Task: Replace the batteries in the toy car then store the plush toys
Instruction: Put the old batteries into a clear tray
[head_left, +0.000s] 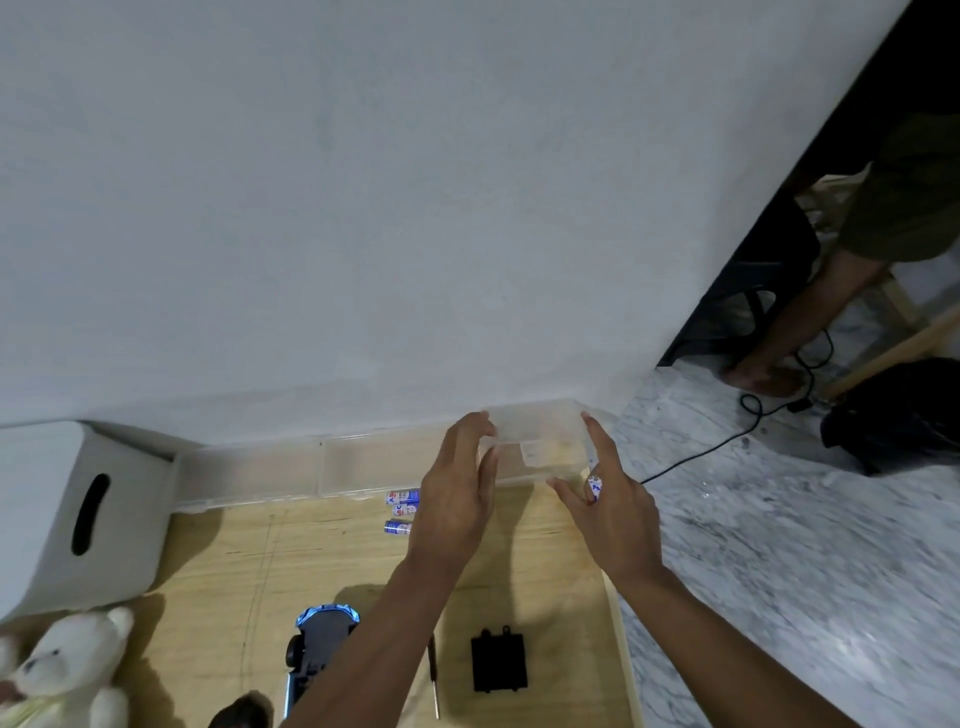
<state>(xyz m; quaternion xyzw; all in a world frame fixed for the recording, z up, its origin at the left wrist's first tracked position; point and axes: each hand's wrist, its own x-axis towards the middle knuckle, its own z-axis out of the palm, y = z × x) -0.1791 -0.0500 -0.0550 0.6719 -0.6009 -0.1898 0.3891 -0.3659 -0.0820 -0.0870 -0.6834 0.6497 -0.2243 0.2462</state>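
Observation:
The toy car lies upside down on the wooden table, partly hidden by my left forearm. Its black battery cover lies to its right, with a screwdriver between them. Three blue-and-white batteries lie near the back of the table. My left hand grips the left end of a small clear plastic box raised by the wall. My right hand touches the box's right side and pinches one battery between its fingers. A white plush bear lies at the lower left.
A white storage bin with a slot handle stands at the left. Two more clear boxes line the wall. The table's right edge drops to a marble floor, where there are a black cable, a black bag and another person's foot.

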